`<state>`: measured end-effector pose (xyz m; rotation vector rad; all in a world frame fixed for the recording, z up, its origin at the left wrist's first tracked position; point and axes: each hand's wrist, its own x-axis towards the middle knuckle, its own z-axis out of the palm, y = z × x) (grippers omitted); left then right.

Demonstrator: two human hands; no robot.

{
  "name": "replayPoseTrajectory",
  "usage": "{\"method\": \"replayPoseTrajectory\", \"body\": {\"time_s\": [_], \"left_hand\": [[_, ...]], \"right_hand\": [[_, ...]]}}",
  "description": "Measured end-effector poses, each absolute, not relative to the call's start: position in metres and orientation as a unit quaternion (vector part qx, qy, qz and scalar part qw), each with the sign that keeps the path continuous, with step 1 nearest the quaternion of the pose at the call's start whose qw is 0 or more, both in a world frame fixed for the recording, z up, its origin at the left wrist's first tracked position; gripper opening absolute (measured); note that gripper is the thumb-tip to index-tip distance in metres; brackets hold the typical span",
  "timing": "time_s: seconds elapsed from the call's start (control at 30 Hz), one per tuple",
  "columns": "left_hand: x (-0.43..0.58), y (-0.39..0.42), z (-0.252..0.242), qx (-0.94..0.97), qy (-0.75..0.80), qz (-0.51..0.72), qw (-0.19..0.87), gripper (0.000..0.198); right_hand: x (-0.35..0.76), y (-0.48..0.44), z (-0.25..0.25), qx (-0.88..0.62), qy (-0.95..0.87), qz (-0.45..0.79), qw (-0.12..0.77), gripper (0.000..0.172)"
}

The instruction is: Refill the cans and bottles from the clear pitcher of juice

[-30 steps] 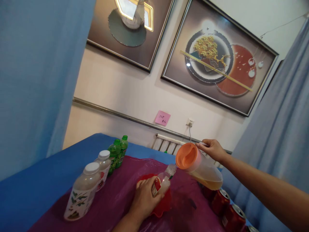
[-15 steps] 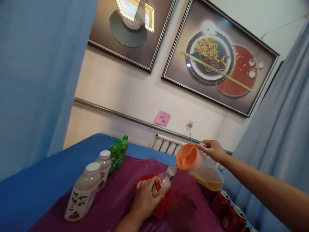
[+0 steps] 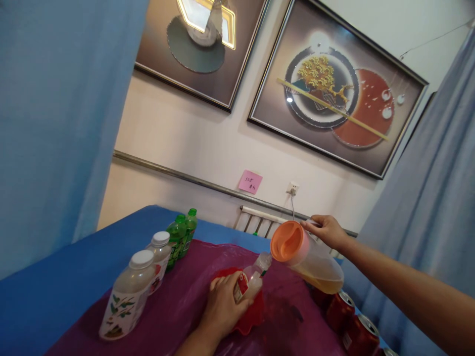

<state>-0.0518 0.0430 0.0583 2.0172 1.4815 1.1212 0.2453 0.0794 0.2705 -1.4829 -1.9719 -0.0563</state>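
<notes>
Hardly anything has moved since the earlier frames; both my hands and what they hold keep almost the same places, with only a very slight shift of the whole view.

Right of the lower center, my left hand point(image 3: 224, 302) is wrapped around a small clear bottle point(image 3: 255, 283) with a red and white label, its neck leaning toward the upper right. Beneath it, partly hidden by my hand, sits a red dish point(image 3: 254, 316) with a wavy rim.

My right hand point(image 3: 328, 231) reaches in from the right edge, closed on the handle of a clear pitcher point(image 3: 322, 262). It lies tipped on its side, its orange lid point(image 3: 286, 242) facing left, close to the bottle's mouth; I cannot tell whether they touch or whether anything is flowing. Yellowish liquid rests low in the pitcher.

At the lower left, two white-capped bottles point(image 3: 125, 304) and two green bottles point(image 3: 178, 240) stand in a row. Red cans point(image 3: 339, 312) line the lower right. Under my hands spreads a purple plastic sheet point(image 3: 178, 306), over a blue cover point(image 3: 52, 291). Two framed pictures point(image 3: 322, 89) hang across the top.
</notes>
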Motion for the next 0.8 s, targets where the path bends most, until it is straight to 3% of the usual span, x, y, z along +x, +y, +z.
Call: {"method": "replayPoseTrajectory", "body": {"time_s": [0.8], "left_hand": [[-0.0514, 0.0440, 0.0565, 0.713, 0.530, 0.408, 0.211, 0.056]], "right_hand": [[0.2440, 0.0773, 0.2712, -0.571, -0.751, -0.005, 0.330, 0.061]]}}
